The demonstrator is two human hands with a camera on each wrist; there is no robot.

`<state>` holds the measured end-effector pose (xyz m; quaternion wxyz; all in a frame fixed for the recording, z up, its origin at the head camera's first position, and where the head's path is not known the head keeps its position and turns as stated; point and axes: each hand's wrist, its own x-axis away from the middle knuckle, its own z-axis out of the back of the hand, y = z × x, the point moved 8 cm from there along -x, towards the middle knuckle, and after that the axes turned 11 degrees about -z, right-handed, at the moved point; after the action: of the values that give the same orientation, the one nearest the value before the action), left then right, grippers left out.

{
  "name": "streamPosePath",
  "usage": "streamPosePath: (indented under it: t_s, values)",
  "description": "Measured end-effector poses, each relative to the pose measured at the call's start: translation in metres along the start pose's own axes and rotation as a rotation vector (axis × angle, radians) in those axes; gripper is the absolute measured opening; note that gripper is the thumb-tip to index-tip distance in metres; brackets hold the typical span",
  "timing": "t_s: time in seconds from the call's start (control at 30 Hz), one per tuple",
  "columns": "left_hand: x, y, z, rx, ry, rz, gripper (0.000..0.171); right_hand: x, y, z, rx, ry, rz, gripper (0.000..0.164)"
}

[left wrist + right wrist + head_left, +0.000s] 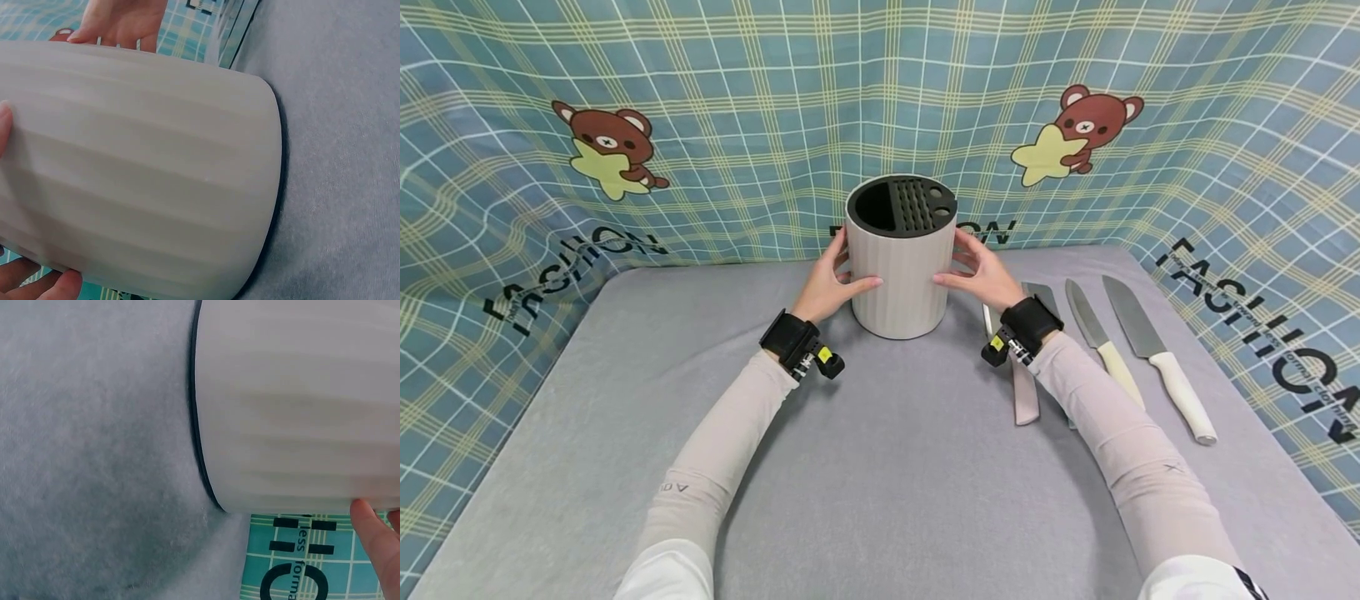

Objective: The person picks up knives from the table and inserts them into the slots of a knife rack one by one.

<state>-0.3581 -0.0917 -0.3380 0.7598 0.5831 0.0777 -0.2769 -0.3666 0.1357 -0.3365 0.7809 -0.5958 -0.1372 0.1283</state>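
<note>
A white ribbed knife block [898,283], round and upright, stands on the grey cloth near the back. Its black top has a large opening on the left, rows of slots and two round holes on the right. My left hand [829,285] holds its left side, thumb on the front and fingers curving behind. On the opposite side my right hand [988,279] grips it the same way. The block's ribbed wall [144,169] fills much of the left wrist view, its base against the cloth. A fingertip touches the wall [294,412] in the right wrist view.
To the right lie a large knife with a white handle [1183,396] and a smaller knife with a cream handle [1122,375]. A pinkish handle [1026,396] and a grey blade [1040,292] are partly hidden by my right arm. A plaid curtain [775,125] encloses the table.
</note>
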Motion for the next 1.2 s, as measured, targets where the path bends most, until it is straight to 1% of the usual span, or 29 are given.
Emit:
streamPosePath:
  t_s: [0.07,0.2,0.4,0.53,0.57,0.63,0.73,0.8,1.03,1.2]
  values:
    - [0.000,-0.004,0.001,-0.019,0.009,-0.008,0.096,-0.001,0.000,0.000,-0.003,0.007,0.011,0.083]
    - [0.000,-0.006,0.001,-0.033,0.020,-0.023,0.095,-0.001,0.000,-0.001,-0.014,0.009,0.022,0.081]
    - [0.000,-0.005,0.000,-0.027,0.033,-0.012,0.095,0.001,-0.001,0.000,-0.009,0.010,0.028,0.081]
    - [0.000,-0.001,-0.001,-0.026,0.038,-0.008,0.095,0.001,-0.002,0.001,-0.007,0.018,0.034,0.080]
    - [0.001,0.001,-0.001,-0.018,0.036,-0.010,0.095,0.001,-0.001,0.002,-0.005,0.022,0.036,0.080]
    - [0.002,0.011,-0.002,-0.005,0.030,-0.017,0.094,-0.001,0.001,0.004,0.004,0.026,0.044,0.081]
    - [0.005,0.030,-0.003,0.011,0.017,-0.032,0.092,-0.002,0.006,0.007,0.022,0.035,0.061,0.081]
    - [0.007,0.041,-0.004,0.005,0.007,-0.039,0.091,-0.001,0.007,0.008,0.037,0.037,0.075,0.082]
    - [0.020,0.062,-0.007,-0.017,-0.015,-0.047,0.090,0.015,0.001,0.006,0.037,0.048,0.077,0.081]
    - [0.031,0.075,-0.010,-0.013,-0.014,-0.061,0.090,0.030,-0.006,0.002,0.042,0.030,0.094,0.081]
